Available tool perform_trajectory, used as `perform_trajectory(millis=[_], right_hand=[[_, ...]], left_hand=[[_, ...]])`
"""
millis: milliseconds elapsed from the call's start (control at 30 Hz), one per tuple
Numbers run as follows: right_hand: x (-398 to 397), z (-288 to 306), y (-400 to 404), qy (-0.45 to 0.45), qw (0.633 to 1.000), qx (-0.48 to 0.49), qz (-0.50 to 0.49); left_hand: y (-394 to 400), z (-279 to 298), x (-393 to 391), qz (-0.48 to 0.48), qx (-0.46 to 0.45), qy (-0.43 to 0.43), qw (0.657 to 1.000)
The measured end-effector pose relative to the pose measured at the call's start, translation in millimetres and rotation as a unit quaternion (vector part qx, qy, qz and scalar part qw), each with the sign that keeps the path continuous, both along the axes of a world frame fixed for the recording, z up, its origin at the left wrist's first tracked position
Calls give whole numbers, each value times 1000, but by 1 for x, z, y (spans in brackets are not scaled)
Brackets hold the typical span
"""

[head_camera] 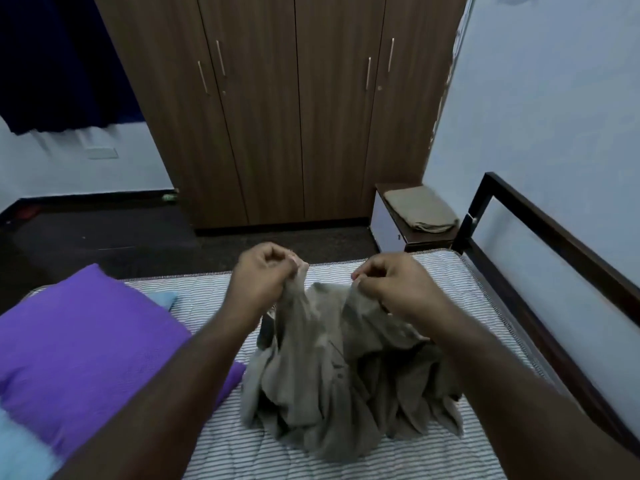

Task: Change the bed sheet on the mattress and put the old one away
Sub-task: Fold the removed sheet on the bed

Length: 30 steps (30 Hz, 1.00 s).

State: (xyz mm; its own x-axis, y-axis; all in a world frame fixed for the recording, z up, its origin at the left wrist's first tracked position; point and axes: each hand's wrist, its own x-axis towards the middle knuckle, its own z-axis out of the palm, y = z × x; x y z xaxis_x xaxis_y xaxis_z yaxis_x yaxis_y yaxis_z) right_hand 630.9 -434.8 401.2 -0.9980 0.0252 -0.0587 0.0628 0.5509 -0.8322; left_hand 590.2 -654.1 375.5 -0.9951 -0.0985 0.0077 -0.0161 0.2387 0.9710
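Forearms fill the frame's bottom, ours, running up from 7 and 5 o'clock toward centre. Between them a crumpled grey-brown sheet (346, 368) lies heaped on the bare striped mattress (460, 282), its top drawn up into two peaks. Our left hand (263, 278) pinches one peak with curled fingers; our right hand (391, 282) pinches the other likewise. At 8 o'clock a purple pillow (86, 344) rests on the mattress, a pale blue one (162, 299) peeking behind it.

We judge the mattress stripped but nothing yet spread. At 2 o'clock a folded tan cloth (420, 209) sits on a small side table (391, 230) by the bed frame (554, 237); which of the two cloths is old, we cannot tell. Beyond, at 12 o'clock, a closed brown wardrobe (294, 109).

Hidden: the mattress's near end and left edge are cut off; our fingertips are buried in cloth; the far left corner is dark.
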Motion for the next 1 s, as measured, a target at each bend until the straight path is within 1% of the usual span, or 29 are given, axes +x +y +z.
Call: perform_trajectory(millis=[33,67,100,133,200,300,367,400,467,533,600,633,700,800,900,1000], right_hand=[[4,-3,-6,-16,997,-72,-17],[6,-4,-11,-23,987,-157,-41],[9,-1,-16,-18,971,-231,-62],[10,2,-20,-9,955,-285,-79],[15,6,-27,-10,935,-346,-82],[24,6,-32,-44,928,-369,-34],[25,4,-32,-55,931,-362,4],[25,4,-31,-51,937,-344,25],[23,2,-30,-16,963,-261,63],[20,0,-28,37,984,-151,85],[17,-2,-27,89,989,-55,103],[16,-2,-27,110,987,-27,113],[15,-2,-28,132,981,-24,140],[14,-1,-34,122,974,-54,185],[12,-1,-39,107,976,-58,181],[10,-2,-43,117,977,-63,169]], left_hand=[[3,-6,6,6,30,-17,999],[5,-9,11,12,66,-30,997],[8,-11,17,16,102,-37,994],[11,-12,21,17,130,-36,991],[12,-12,29,15,148,-16,989],[9,-7,36,5,162,-9,987],[9,-5,41,-15,179,-28,983],[9,-4,43,-24,189,-38,981],[9,-3,47,-32,211,-51,976],[8,-2,51,-34,228,-58,971],[7,-2,54,-34,232,-58,970],[6,-2,56,-34,233,-57,970],[5,-2,58,-37,239,-60,968],[4,-2,60,-37,239,-65,968],[3,-2,61,-32,243,-71,967],[2,-5,62,-27,254,-76,964]])
